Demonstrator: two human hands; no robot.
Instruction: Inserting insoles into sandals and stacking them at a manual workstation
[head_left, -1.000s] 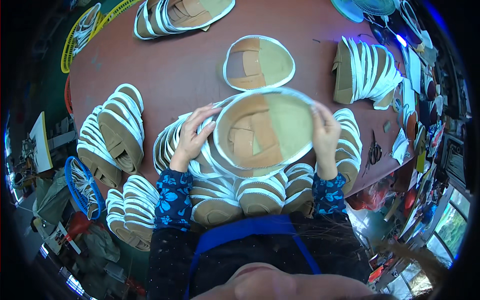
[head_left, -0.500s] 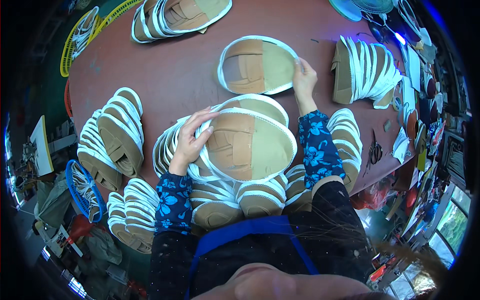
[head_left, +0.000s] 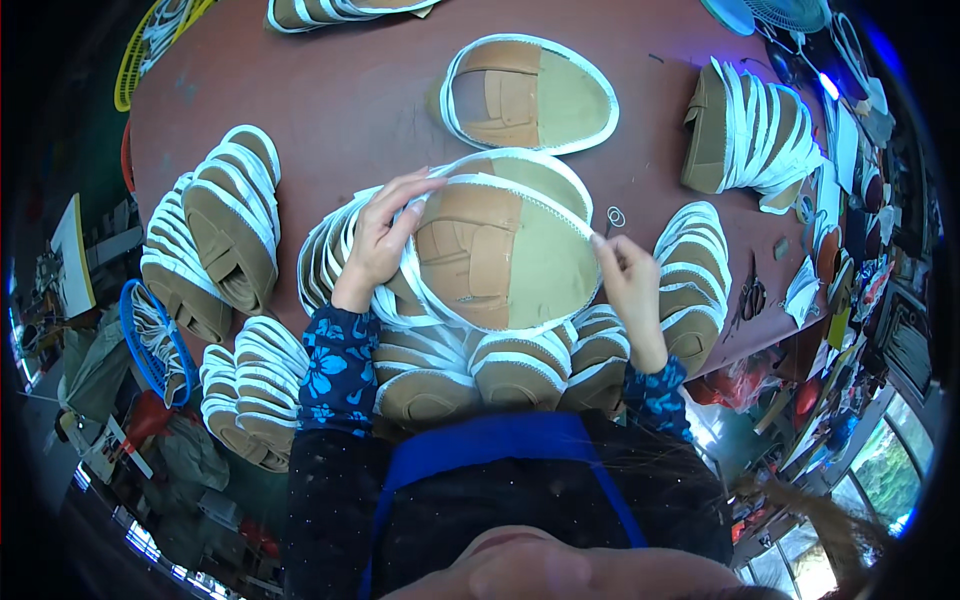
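Observation:
A tan and brown shoe upper (head_left: 555, 260) with a white edge lies on top of a pile in front of me, its inner side facing up. My left hand (head_left: 385, 235) grips its left rim, fingers reaching over the white edge. At the right rim, my right hand (head_left: 628, 290) pinches the edge between thumb and fingertip. Just beyond, a second upper (head_left: 545, 165) shows partly from under the first. Farther off, a single upper (head_left: 575, 95) lies flat on the table, touched by neither hand.
Nested uppers stand in stacks at the left (head_left: 230, 230), near left (head_left: 265, 375), right (head_left: 695, 270) and far right (head_left: 745, 130) of the reddish-brown table (head_left: 330, 110). Black scissors (head_left: 752, 295) lie near its right edge. A blue basket (head_left: 165, 350) is at the left.
My right hand has let go of the far upper, left it on the table, and come back to the right rim of the near one. My left hand keeps its place on the rim.

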